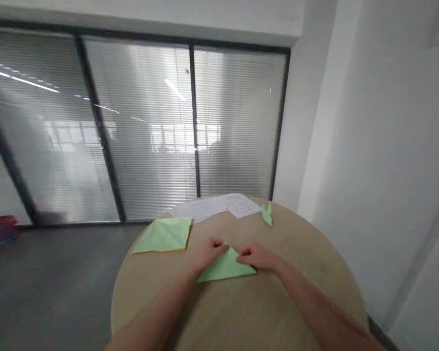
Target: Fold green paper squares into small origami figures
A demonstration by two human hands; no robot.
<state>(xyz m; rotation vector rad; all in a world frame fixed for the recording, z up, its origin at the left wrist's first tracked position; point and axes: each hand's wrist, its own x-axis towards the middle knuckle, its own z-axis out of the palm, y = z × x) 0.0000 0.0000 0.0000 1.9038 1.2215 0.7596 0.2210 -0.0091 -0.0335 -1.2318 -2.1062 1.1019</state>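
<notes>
Now L hand, R hand pinch green paper, grips closed.

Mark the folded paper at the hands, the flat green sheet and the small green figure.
folded paper (224, 269): head view, middle of the green triangle.
flat sheet (164, 235): head view, its centre.
small figure (267, 214): head view, its body.

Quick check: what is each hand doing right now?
Left hand: fingers curled, touching the folded light-green paper triangle; grip cannot be told.
Right hand: fingers curled on the same paper's right side; grip cannot be told.
</notes>
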